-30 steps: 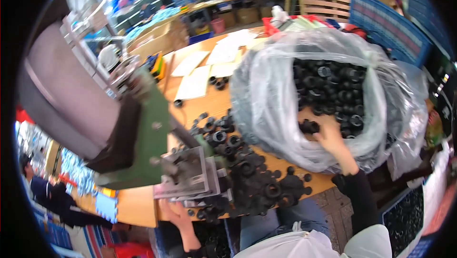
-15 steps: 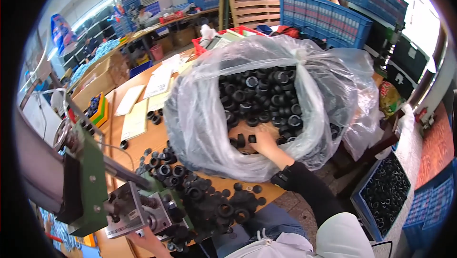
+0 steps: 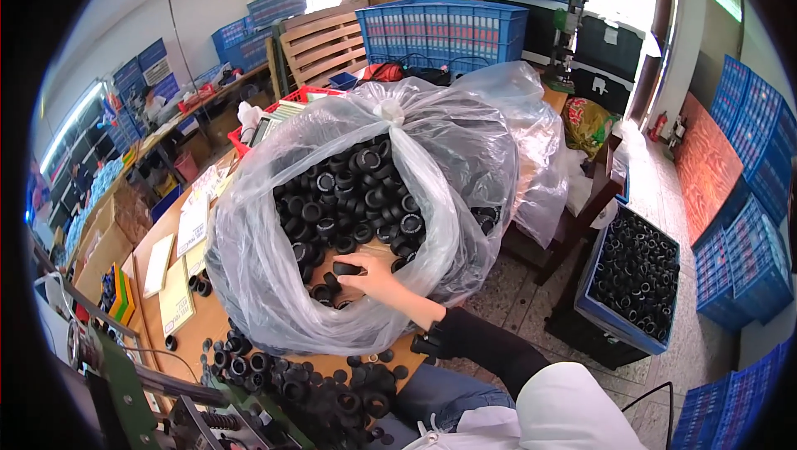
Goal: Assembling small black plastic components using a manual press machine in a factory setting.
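My right hand (image 3: 378, 280) reaches into the mouth of a large clear plastic bag (image 3: 245, 288) on the table. Its thumb and fingers pinch a round black cap-like part (image 3: 346, 269). Beyond the fingers lies a heap of similar black parts (image 3: 365, 188), some with pale markings on their faces. A few loose ones rest on the brown surface just under the hand. My left hand is out of the picture. At the lower left edge stands part of a green and metal bench press (image 3: 207, 425), near black rings and discs (image 3: 349, 400) spread on the table's near edge.
Pale sheets (image 3: 178, 296) and a yellow-orange bin (image 3: 122, 299) lie left of the bag. A blue crate of black rings (image 3: 616, 325) stands at the right. Behind the bag are a large blue crate (image 3: 440, 35) and a wooden pallet (image 3: 324, 45).
The view has swung to the right, so bag and table appear further left. My left hand, earlier by the press, has left the picture. My right hand remains in the bag, now pinching a part.
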`<state>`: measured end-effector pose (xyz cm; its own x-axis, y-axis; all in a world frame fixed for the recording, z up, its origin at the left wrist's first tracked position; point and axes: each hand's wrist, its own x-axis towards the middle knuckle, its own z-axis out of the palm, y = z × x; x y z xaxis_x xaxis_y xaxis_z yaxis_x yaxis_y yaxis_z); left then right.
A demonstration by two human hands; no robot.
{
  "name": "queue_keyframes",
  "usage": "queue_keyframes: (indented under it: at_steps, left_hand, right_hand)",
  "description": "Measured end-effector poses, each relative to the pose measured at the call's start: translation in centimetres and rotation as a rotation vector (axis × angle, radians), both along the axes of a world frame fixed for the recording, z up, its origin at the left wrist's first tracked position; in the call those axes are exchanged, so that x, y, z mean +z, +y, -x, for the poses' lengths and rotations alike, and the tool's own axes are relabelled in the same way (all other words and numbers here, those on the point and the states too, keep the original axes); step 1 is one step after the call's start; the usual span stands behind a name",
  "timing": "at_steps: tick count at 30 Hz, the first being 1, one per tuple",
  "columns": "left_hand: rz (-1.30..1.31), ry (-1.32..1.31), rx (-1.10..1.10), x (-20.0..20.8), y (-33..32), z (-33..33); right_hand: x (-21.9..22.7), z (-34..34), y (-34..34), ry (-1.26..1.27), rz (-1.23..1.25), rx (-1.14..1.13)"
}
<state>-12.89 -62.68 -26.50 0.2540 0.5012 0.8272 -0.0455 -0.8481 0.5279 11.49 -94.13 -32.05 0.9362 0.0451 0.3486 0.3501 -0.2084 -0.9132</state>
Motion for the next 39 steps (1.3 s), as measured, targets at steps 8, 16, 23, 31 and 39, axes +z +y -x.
queue_keyframes:
  at_steps: [8,16,23,31,39]
  left_hand:
    - [-0.009,0.366,0.263,-9.5,14.1,6.1]
    - [0.285,0.319,0.385,-6.3,3.7,14.2]
    - [0.532,0.464,0.630,-11.6,2.4,24.2]
    - [0.384,0.413,0.410,-10.2,5.1,16.7]
    - [0.187,0.404,0.160,-9.7,11.6,10.7]
  right_hand:
    - [6.1,9.4,7.6,0.141,-0.294,0.360]
    - [8.1,16.4,20.6,-0.261,-0.001,0.673]
    - [7.1,19.4,24.3,-0.262,0.116,0.694]
    - [7.4,18.9,26.1,-0.264,0.212,0.625]
    - [7.5,20.0,27.0,-0.333,0.271,0.510]
